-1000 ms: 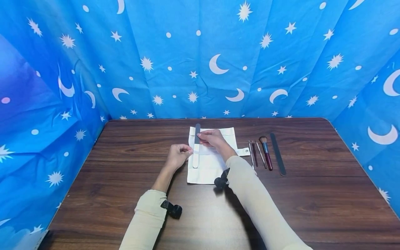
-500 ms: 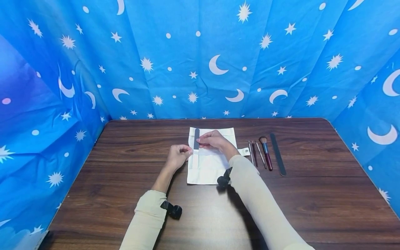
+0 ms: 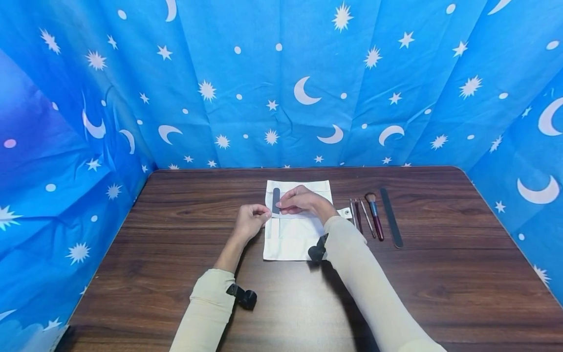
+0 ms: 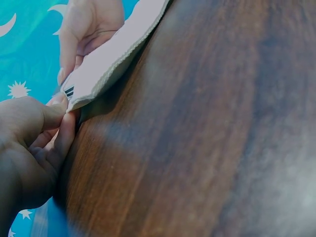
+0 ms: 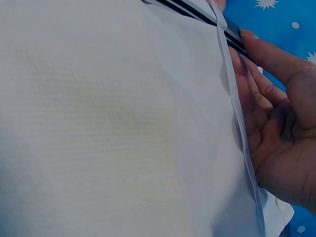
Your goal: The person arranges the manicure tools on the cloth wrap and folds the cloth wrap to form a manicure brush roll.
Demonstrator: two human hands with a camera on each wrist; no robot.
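Note:
A white fabric roll-up pouch (image 3: 294, 249) lies unfolded on the table, a band of thin, see-through pocket across its middle. My right hand (image 3: 303, 200) pinches a grey nail file (image 3: 276, 196) whose lower part sits inside that pocket at the pouch's left side. In the right wrist view, the striped edge of the nail file (image 5: 236, 41) passes behind the pocket's hemmed rim, with thumb and fingers on its outer part. My left hand (image 3: 249, 222) pinches the pouch's left edge beside the pocket opening. From the left wrist, the pouch edge (image 4: 106, 66) shows lifted between the fingertips.
Right of the pouch, a snap tab (image 3: 344, 213) sticks out. Beyond it lie several slim tools (image 3: 359, 215), a makeup brush (image 3: 375, 215) and a second, dark nail file (image 3: 391, 217). A blue curtain (image 3: 246, 98) borders the table's back and sides.
The grey nail file has slid down toward me, deeper into the pocket, with my right hand following it. My left hand keeps its hold on the pouch edge.

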